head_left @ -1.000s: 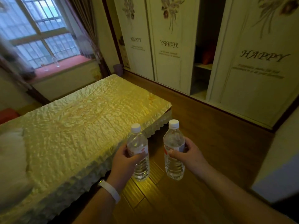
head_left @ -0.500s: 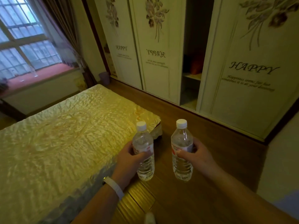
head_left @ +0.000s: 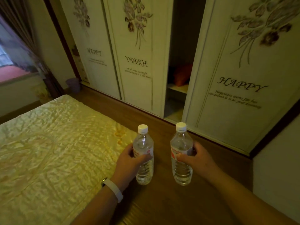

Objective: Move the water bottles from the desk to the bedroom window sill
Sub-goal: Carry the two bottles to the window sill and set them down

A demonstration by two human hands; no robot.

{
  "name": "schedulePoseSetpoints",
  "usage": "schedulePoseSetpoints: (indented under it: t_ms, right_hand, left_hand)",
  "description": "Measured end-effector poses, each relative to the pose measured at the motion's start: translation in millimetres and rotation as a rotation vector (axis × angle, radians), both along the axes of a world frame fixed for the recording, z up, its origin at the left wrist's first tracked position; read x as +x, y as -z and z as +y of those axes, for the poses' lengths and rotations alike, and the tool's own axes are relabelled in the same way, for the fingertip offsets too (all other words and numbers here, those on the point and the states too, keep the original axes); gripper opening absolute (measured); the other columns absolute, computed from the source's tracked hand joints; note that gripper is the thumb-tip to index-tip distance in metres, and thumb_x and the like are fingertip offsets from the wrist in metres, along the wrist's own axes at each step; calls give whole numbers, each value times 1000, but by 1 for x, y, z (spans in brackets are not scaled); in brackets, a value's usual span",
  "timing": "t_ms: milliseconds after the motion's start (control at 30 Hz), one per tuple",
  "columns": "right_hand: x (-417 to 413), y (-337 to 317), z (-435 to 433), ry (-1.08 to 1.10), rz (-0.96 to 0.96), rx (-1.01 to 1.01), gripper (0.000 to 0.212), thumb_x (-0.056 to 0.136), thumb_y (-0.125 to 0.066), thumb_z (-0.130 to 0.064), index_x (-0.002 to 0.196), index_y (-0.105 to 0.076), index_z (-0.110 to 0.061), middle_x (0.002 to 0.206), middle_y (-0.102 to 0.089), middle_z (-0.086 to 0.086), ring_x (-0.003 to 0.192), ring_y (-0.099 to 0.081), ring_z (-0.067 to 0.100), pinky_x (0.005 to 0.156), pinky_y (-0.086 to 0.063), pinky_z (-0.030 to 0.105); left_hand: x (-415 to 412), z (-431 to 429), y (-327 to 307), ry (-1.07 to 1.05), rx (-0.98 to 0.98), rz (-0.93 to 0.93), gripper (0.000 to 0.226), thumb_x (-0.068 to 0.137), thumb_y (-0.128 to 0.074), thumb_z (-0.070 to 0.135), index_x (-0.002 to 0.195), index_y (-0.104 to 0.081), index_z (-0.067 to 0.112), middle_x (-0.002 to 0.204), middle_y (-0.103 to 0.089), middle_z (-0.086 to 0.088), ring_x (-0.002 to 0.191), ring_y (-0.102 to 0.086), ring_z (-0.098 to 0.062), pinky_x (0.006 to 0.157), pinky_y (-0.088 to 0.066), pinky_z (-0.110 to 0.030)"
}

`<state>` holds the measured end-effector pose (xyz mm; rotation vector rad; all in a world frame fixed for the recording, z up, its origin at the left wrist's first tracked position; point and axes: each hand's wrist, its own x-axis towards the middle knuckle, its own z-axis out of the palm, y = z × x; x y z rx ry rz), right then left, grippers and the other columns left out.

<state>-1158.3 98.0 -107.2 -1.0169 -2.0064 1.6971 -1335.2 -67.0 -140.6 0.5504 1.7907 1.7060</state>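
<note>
Gripping one clear water bottle per hand, caps up, upright. Looks chosen to move both in a single trip. Curling left hand [head_left: 129, 161] fingers and thumb round the label band of left bottle [head_left: 143, 143]; doing the same with right hand [head_left: 197, 159] on right bottle [head_left: 181, 143]. Keeping them side by side but apart, so no knocking. Holding both over the wood floor [head_left: 170, 202] strip between bed [head_left: 56, 143] and wardrobe [head_left: 235, 78]. Well apart from the window sill [head_left: 13, 76], far left by the curtain [head_left: 24, 38]. Judging as mid-carry: neither bottle set down yet.
</note>
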Motion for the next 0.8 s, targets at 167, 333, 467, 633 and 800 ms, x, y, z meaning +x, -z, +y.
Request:
schedulePoseSetpoints:
  t_ms: [167,333,467,633,800]
  right_hand:
    - [-46,-12,47,39,-24,27,54,75,-80,-26,120,-50,-33,113,-60,-10,104,-59,13,76,-50,25]
    - [-82,-5,91,69,-38,26,64,75,-80,-28,131,-50,-26,125,-60,-4,114,-58,20,92,-53,41]
    - [-109,11,135,67,-46,4,58,77,-80,-27,126,-49,-29,125,-60,-3,115,-58,21,96,-52,45]
    - [-151,24,210,52,-11,-32,61,76,-80,-26,129,-49,-28,124,-59,-3,114,-57,20,95,-51,42]
    - [-188,19,300,19,20,-32,62,76,-80,-27,130,-48,-30,125,-59,-3,115,-57,21,99,-50,46]
  left_hand:
    - [-44,46,-10,40,-2,24,42,73,-85,13,111,-70,24,99,-77,5,89,-74,-13,66,-56,-25]
    - [-85,93,-11,54,-14,43,45,72,-85,10,112,-69,22,99,-76,3,87,-73,-12,64,-56,-22]
    - [-118,138,-4,46,-36,66,48,71,-86,12,115,-69,22,103,-76,0,93,-73,-17,75,-58,-35]
    - [-151,212,4,21,-52,57,48,73,-84,10,117,-68,20,103,-76,-1,91,-74,-17,72,-58,-31]
    - [-177,295,3,-39,-74,35,49,69,-87,11,113,-69,23,101,-77,0,90,-74,-18,76,-61,-37]
